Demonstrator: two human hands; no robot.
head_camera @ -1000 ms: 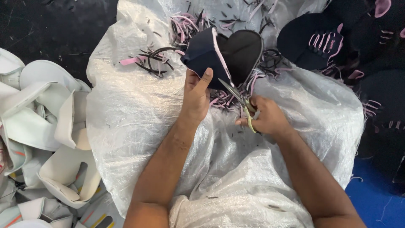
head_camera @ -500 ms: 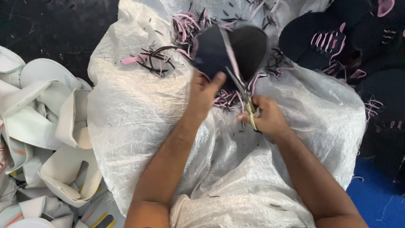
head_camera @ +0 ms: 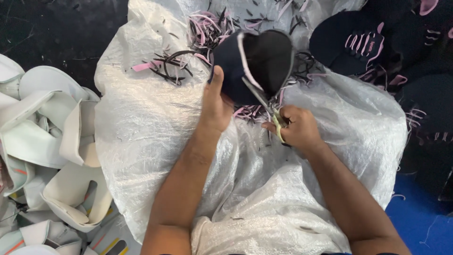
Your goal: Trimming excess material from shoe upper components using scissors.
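Observation:
My left hand (head_camera: 214, 104) grips a dark navy folded shoe-upper piece (head_camera: 264, 59) with a pink trim strip along its edge, holding it up over a white woven sack (head_camera: 151, 137). My right hand (head_camera: 297, 127) is closed on a pair of scissors (head_camera: 266, 104) with yellow-green handles. The blades point up and left into the lower edge of the dark piece, along the pink strip.
Pink and black trimmings (head_camera: 198, 33) lie scattered on the sack's far part. A heap of white and pale shoe pieces (head_camera: 52, 156) lies at the left. Dark navy pieces with pink stripes (head_camera: 354, 42) are piled at the right. Blue floor (head_camera: 424, 222) shows at the lower right.
The dark piece has turned in my left hand and sits more upright and folded. The scissors have advanced along its pink-trimmed edge. Both hands stay in nearly the same place.

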